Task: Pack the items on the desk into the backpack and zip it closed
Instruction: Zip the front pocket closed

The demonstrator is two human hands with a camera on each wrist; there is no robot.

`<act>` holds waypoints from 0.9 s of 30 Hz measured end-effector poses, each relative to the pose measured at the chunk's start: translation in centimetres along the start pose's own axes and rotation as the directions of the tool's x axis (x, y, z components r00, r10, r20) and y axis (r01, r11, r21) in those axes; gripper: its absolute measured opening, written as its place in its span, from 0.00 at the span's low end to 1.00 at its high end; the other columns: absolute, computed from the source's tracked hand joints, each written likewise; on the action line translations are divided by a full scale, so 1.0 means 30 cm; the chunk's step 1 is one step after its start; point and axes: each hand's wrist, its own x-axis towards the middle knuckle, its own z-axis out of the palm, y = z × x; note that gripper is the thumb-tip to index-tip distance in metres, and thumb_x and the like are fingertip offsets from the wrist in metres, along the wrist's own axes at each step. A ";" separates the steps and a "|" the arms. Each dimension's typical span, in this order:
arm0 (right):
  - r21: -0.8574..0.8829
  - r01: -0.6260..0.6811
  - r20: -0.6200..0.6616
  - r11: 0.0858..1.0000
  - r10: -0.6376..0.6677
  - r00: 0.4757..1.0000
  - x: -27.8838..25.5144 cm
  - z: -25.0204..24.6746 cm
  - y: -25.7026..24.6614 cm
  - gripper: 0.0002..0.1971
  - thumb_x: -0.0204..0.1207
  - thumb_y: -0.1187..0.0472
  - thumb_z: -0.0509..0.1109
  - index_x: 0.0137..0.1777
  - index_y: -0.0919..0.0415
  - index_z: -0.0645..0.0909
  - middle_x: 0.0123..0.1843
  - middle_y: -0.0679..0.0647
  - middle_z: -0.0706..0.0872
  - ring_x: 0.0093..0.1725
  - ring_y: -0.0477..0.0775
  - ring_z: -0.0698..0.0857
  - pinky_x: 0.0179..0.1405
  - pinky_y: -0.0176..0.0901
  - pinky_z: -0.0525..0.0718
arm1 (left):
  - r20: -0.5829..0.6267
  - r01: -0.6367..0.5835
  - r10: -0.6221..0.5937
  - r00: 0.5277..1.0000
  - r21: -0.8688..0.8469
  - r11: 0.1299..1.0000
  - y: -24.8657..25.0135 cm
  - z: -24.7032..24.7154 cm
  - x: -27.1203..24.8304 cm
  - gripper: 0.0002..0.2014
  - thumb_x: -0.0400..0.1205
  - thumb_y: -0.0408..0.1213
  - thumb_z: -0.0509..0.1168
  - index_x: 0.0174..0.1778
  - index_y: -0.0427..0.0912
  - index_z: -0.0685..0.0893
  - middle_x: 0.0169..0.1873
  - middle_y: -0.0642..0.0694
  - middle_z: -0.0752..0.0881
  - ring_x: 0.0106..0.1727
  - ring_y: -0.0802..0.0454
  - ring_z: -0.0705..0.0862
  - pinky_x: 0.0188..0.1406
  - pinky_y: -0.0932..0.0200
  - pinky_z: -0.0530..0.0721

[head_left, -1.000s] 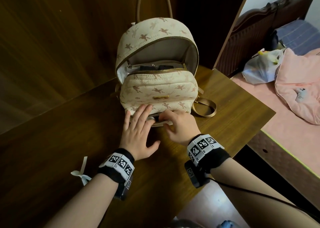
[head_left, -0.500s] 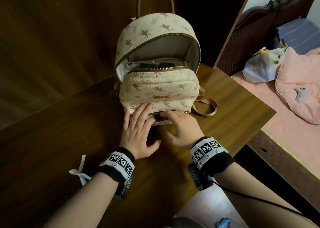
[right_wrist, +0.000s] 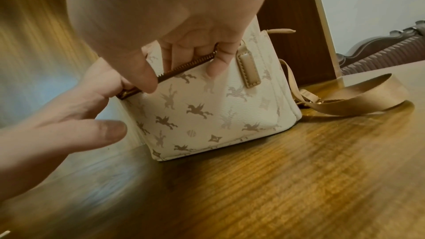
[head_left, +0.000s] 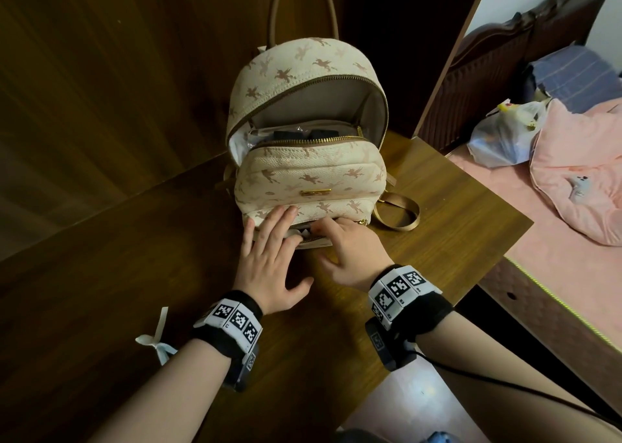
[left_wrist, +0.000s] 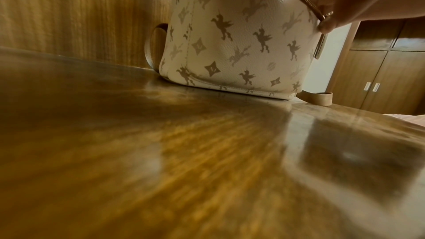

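Observation:
A cream backpack [head_left: 309, 176] with a winged-horse print stands upright on the wooden desk [head_left: 134, 257]. Its main compartment gapes open, with dark items in clear plastic inside. Both hands are at the low front pocket, which is unzipped. My left hand [head_left: 269, 251] lies with straight fingers on the pocket's front, its fingertips at the opening. My right hand [head_left: 346, 244] has its fingers curled into the pocket and its thumb outside on the zipper edge [right_wrist: 184, 66]. Something white [head_left: 304, 232] shows inside the pocket between the hands. A tan zipper pull [right_wrist: 248, 68] hangs beside the right fingers.
A pale blue ribbon bow [head_left: 158, 341] lies on the desk near my left forearm. A tan strap [head_left: 400, 213] loops out on the backpack's right. The desk ends just right of the bag; beyond is a bed [head_left: 555, 240] with a plastic bag [head_left: 505, 139]. Wood panelling stands behind.
Both hands have stayed at the front pocket. The right fingers have tucked deeper into its opening, and less of the white thing shows.

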 end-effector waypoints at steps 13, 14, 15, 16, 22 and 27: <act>-0.002 0.018 -0.298 1.000 -0.018 0.955 -0.066 0.019 0.008 0.13 0.68 0.62 0.64 0.51 0.61 0.81 0.48 0.51 0.87 0.50 0.52 0.86 0.43 0.42 0.84 | 0.042 -0.027 0.026 0.999 0.034 0.999 -0.006 -0.022 -0.010 0.33 0.66 0.61 0.65 0.61 0.42 0.80 0.82 0.41 0.59 0.83 0.42 0.54 0.81 0.38 0.39; -0.038 0.020 -0.304 0.999 -0.030 0.952 -0.072 0.025 0.010 0.13 0.67 0.62 0.66 0.52 0.60 0.82 0.49 0.51 0.87 0.52 0.53 0.86 0.46 0.44 0.84 | 0.051 -0.026 0.025 0.998 0.035 0.999 -0.006 -0.025 -0.010 0.34 0.66 0.62 0.65 0.62 0.43 0.80 0.82 0.40 0.59 0.83 0.42 0.54 0.81 0.38 0.39; -0.076 0.012 -0.305 0.997 -0.035 0.952 -0.079 0.032 0.012 0.15 0.67 0.62 0.67 0.54 0.60 0.82 0.51 0.51 0.87 0.54 0.53 0.85 0.48 0.46 0.83 | 0.060 -0.025 0.023 0.998 0.034 0.999 -0.006 -0.027 -0.010 0.34 0.66 0.62 0.65 0.63 0.43 0.80 0.82 0.40 0.59 0.83 0.42 0.54 0.81 0.38 0.40; -0.111 -0.001 -0.304 0.994 -0.033 0.952 -0.083 0.039 0.011 0.17 0.66 0.62 0.69 0.56 0.59 0.83 0.52 0.50 0.87 0.56 0.54 0.85 0.51 0.47 0.81 | 0.067 -0.026 0.024 0.997 0.035 0.999 -0.006 -0.029 -0.010 0.34 0.66 0.63 0.65 0.63 0.43 0.79 0.82 0.40 0.59 0.84 0.43 0.54 0.81 0.38 0.40; -0.220 -0.085 -0.324 0.972 0.009 0.946 -0.089 0.052 -0.015 0.20 0.64 0.56 0.70 0.57 0.53 0.84 0.54 0.47 0.85 0.60 0.54 0.81 0.56 0.50 0.71 | 0.085 -0.059 0.050 0.995 0.104 0.993 -0.012 -0.041 -0.009 0.33 0.71 0.60 0.64 0.69 0.45 0.77 0.83 0.41 0.55 0.84 0.43 0.52 0.81 0.39 0.39; -0.287 -0.153 -0.353 0.946 0.044 0.935 -0.066 0.023 -0.051 0.14 0.64 0.53 0.72 0.50 0.51 0.86 0.51 0.47 0.85 0.56 0.56 0.80 0.53 0.51 0.71 | 0.034 -0.128 0.127 0.991 0.021 0.992 -0.061 -0.089 -0.031 0.26 0.77 0.49 0.58 0.71 0.44 0.76 0.79 0.42 0.66 0.82 0.45 0.61 0.80 0.41 0.57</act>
